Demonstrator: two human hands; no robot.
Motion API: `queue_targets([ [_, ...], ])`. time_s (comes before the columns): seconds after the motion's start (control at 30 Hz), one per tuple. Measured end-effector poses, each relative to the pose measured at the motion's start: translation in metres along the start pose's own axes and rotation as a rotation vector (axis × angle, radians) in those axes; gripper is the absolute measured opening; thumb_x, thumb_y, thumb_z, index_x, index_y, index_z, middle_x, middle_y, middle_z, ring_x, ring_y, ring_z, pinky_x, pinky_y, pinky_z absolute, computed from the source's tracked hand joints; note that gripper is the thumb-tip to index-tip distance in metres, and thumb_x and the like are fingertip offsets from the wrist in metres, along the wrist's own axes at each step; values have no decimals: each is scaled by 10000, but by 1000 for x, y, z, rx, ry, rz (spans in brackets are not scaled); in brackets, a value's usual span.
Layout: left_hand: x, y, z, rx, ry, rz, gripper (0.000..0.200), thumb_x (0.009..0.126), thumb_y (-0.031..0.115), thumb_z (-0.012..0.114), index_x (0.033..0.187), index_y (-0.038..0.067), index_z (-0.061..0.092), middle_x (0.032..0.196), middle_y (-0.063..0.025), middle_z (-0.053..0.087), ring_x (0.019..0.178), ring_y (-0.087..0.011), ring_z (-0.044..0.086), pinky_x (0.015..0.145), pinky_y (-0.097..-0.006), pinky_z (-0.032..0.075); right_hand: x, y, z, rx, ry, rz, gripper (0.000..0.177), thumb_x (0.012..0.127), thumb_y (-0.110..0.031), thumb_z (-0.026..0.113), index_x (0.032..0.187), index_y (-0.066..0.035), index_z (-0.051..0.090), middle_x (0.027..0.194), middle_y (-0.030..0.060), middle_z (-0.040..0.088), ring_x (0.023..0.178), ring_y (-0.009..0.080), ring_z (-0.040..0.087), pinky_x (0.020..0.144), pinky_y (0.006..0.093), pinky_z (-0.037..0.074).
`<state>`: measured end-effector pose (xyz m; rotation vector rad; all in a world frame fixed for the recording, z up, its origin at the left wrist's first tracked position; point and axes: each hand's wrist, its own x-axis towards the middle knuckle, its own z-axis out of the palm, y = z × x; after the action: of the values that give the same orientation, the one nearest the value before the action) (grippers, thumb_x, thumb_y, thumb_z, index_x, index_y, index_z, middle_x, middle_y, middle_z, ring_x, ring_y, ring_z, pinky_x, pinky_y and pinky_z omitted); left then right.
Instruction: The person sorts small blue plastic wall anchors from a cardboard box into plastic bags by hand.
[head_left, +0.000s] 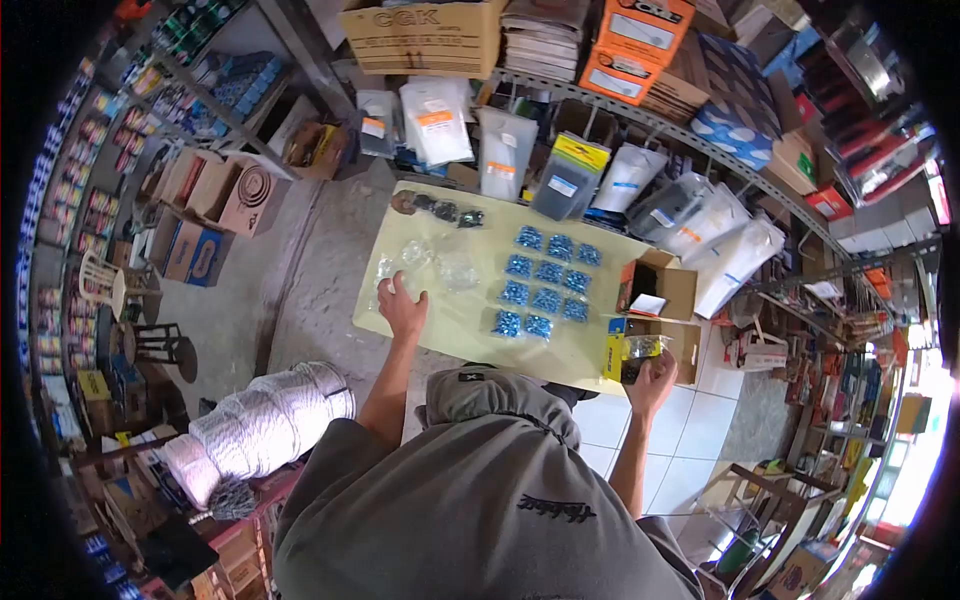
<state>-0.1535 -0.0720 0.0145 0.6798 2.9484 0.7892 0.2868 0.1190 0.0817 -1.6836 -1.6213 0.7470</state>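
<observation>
My left hand point(403, 306) is over the left part of the pale yellow table point(470, 342), its thumb and fingers apart, beside some clear plastic bags point(458, 270). At the table's right front corner, my right hand point(652, 382) is closed on the edge of a clear plastic bag point(643, 347). That bag is over an open yellow-and-brown cardboard box point(613, 350) with dark contents. How the right fingertips meet the bag is partly hidden. Several small packets of blue pieces point(547, 272) lie in rows between my hands.
Dark packets point(448, 211) lie at the table's back left. A second open box point(672, 290) stands at the right edge. Packs of plastic bags point(505, 150) hang from the shelf behind. A wrapped silvery roll point(265, 420) lies at left, near stools point(160, 345).
</observation>
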Motion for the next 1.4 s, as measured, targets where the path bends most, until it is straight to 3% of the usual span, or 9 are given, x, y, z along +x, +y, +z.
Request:
queue_targets([
  [0.2,15,-29,-3,104,-202,-225,843,654,372,852,1368,161,458,1370,-168,389,1272,-383,409,1019,-554,360,2,-25,-1,27,-24,-60,394,871,-21,629,1255,-17,540,1150,130,553,955,227,584,809,355,499],
  [0.4,15,-44,5,207,-400,-153,666,679,309,837,1276,185,571,1333,-127,452,1238,-326,473,1004,-525,370,9,-40,2,-37,-71,-83,411,831,34,595,1240,6,556,1127,145,547,885,226,589,758,332,496],
  [0.73,13,-36,-5,167,-334,-110,626,699,176,814,1275,188,568,1301,-105,479,1213,-277,496,1011,-504,316,8,-26,19,-35,-108,-181,380,865,6,593,1244,-16,564,1146,146,588,915,263,628,810,355,516],
  [0.9,12,-37,-7,290,-221,272,433,733,158,779,1146,168,652,1214,-57,542,1158,-255,526,959,-463,346,5,-36,14,8,-162,-97,391,836,43,580,1224,-3,558,1155,169,574,997,299,612,832,382,516],
  [1.03,20,-48,7,334,-275,284,223,793,130,712,1013,154,688,1083,-50,613,1063,-237,580,924,-451,360,5,-27,13,47,-149,-115,385,838,43,591,1219,-11,569,1166,162,578,972,283,614,822,374,518],
  [1.1,20,-49,9,260,-201,324,108,838,117,659,938,146,691,902,-55,645,922,-242,626,908,-461,358,4,-30,10,40,-161,-103,386,838,46,595,1220,-11,570,1166,162,580,966,282,615,825,369,518],
  [1.23,25,-33,1,183,-193,260,89,828,96,666,908,129,685,874,-68,662,871,-256,644,864,-436,418,0,-45,3,32,-162,-56,385,842,57,590,1222,-4,569,1150,158,583,967,262,622,835,349,518],
  [1.33,25,-3,-14,-266,-123,123,53,851,95,673,903,89,673,881,-59,679,833,-194,651,771,-353,479,-1,-50,11,176,-128,-105,363,868,37,600,1228,7,564,1148,139,594,968,217,625,832,329,517],
  [1.4,19,35,-33,-860,-208,-163,91,857,107,703,919,58,658,912,-35,677,832,-117,630,707,-267,491,-3,-75,19,270,-194,-65,355,880,17,611,1232,13,562,1148,129,602,968,201,624,824,325,518],
])
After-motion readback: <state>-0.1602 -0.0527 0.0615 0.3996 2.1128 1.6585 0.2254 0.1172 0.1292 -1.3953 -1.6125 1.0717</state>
